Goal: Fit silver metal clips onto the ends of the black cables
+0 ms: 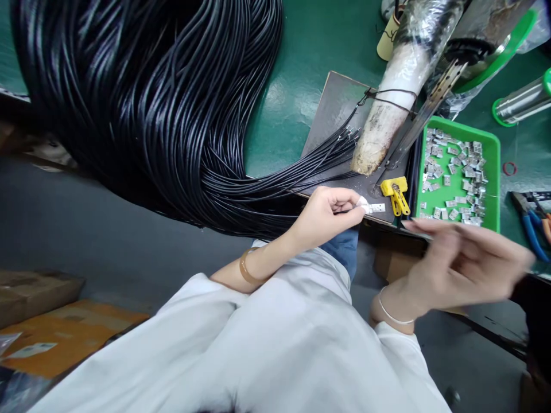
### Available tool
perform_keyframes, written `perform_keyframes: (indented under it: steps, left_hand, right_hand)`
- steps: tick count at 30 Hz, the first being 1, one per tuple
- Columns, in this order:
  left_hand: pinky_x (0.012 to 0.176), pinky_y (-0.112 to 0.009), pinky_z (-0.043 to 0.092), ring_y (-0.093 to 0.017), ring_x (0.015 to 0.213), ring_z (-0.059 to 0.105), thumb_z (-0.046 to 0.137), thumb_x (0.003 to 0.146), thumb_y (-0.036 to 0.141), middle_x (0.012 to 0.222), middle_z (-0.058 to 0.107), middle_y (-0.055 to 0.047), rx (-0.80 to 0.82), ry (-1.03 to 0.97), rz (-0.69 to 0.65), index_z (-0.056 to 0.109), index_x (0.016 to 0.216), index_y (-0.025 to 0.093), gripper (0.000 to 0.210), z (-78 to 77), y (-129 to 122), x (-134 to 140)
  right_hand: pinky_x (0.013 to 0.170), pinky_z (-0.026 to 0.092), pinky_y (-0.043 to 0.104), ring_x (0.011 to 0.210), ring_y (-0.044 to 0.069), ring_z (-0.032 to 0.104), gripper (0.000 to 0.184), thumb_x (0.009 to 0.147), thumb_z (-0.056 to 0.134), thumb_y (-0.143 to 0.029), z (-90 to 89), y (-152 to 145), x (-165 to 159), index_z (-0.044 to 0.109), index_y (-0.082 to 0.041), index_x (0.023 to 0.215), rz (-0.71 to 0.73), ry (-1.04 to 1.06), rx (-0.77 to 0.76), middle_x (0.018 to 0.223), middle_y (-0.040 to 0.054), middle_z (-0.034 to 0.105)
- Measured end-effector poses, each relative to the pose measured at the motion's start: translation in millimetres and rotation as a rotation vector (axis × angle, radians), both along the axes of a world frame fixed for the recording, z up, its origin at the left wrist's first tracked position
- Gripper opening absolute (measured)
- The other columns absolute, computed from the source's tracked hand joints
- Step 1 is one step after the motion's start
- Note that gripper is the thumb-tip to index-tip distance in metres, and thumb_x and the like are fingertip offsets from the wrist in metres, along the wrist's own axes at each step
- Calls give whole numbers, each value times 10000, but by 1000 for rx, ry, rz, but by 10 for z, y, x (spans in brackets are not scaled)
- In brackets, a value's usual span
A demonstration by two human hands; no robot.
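Observation:
A small silver USB plug shell (377, 208) juts from the fingertips of my left hand (329, 213), which pinches it at the table's edge. White tape (363, 205) wraps a fingertip of that hand. To the right, my right hand (465, 261) is in the air at the near edge of the green tray (495, 189), blurred by motion. Its index finger stretches out, apart from the thumb, and I see nothing held in it. Many similar silver plug shells (467, 172) lie in the tray. Between the hands sits a yellow clip (396, 195).
A large bundle of black cables (172, 115) covers the left of the green table (297, 74); its ends lie on a dark board (333, 109). A plastic-wrapped roll (391, 103) and a metal bar (430, 109) lean above. Blue-handled pliers (531, 226) lie far right.

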State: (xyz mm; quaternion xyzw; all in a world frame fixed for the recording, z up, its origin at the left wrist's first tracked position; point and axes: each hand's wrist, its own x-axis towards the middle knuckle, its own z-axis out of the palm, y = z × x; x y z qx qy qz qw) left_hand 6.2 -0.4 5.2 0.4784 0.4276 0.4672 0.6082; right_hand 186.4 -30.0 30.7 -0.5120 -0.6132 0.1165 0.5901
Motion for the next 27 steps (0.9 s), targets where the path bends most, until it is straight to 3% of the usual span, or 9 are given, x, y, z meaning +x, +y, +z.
perform_keyframes:
  steps: [6, 14, 21, 27]
  left_hand:
    - [588, -175, 431, -60, 618, 546, 693, 775, 242, 709, 660, -20, -26, -150, 70, 703, 760, 98, 145, 8, 103, 33]
    - [541, -180, 395, -49, 553, 498, 676, 798, 220, 620, 588, 12, 32, -99, 140, 678, 732, 108, 130, 44, 146, 63]
    - [557, -173, 412, -47, 563, 511, 688, 784, 239, 642, 600, 14, -4, -133, 113, 669, 754, 110, 134, 54, 161, 49]
    - [548, -178, 357, -39, 557, 449, 663, 778, 232, 620, 537, 26, -54, -139, 67, 644, 737, 111, 129, 74, 159, 3]
  right_hand:
    - [813, 644, 366, 945, 194, 749, 118, 815, 711, -131, -202, 191, -284, 647, -201, 884, 99, -237, -38, 1052, 45, 761]
    - [851, 660, 389, 943, 185, 747, 116, 833, 690, -127, -197, 233, -318, 629, -202, 897, 110, -194, -56, 1124, 50, 736]
    - [873, 672, 400, 1037, 219, 733, 202, 755, 710, -17, -118, 203, -335, 645, -173, 868, 180, -172, -18, 1168, 86, 727]
    - [880, 671, 423, 1071, 233, 725, 195, 773, 689, -36, -125, 147, -303, 638, -190, 879, 231, -194, -49, 1205, 70, 718]
